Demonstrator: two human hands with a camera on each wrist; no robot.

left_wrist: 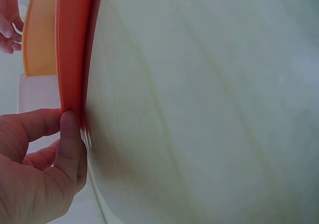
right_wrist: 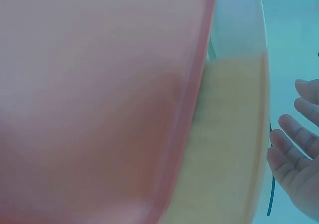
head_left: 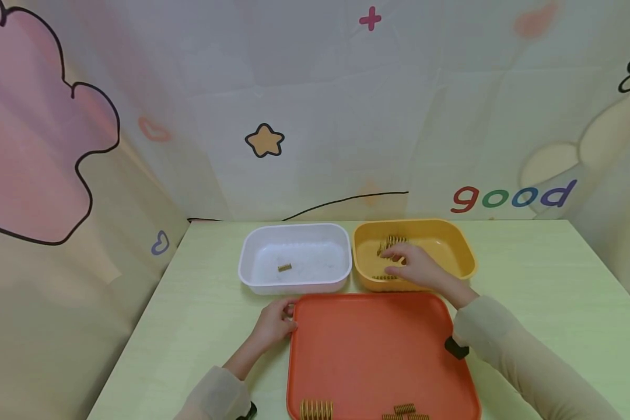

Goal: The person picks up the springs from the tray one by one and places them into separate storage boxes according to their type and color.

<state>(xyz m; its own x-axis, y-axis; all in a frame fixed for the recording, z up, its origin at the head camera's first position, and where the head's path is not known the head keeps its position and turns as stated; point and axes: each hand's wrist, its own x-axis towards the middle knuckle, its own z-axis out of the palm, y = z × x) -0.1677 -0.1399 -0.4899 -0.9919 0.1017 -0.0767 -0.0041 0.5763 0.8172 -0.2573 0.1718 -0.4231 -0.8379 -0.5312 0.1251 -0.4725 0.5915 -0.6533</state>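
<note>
My left hand [head_left: 274, 322] grips the left rim of an orange-red tray [head_left: 373, 350] near its far corner. In the left wrist view, thumb and fingertips pinch the tray's edge [left_wrist: 72, 59]. Over the yellow bin [head_left: 448, 254] hovers my right hand [head_left: 413, 265], fingers loosely bent and apart with nothing between them. Brass coil springs [head_left: 397, 240] lie in that bin, partly hidden behind the hand. In the right wrist view the spread fingers [right_wrist: 299, 134] show beyond the bin's wall [right_wrist: 224, 134].
A white bin [head_left: 294, 288] stands left of the yellow one and holds one small spring [head_left: 284, 267]. On the tray's near edge lie a large spring [head_left: 317, 409] and a group of smaller springs [head_left: 405, 408]. A printed curtain [head_left: 315, 116] hangs behind the table.
</note>
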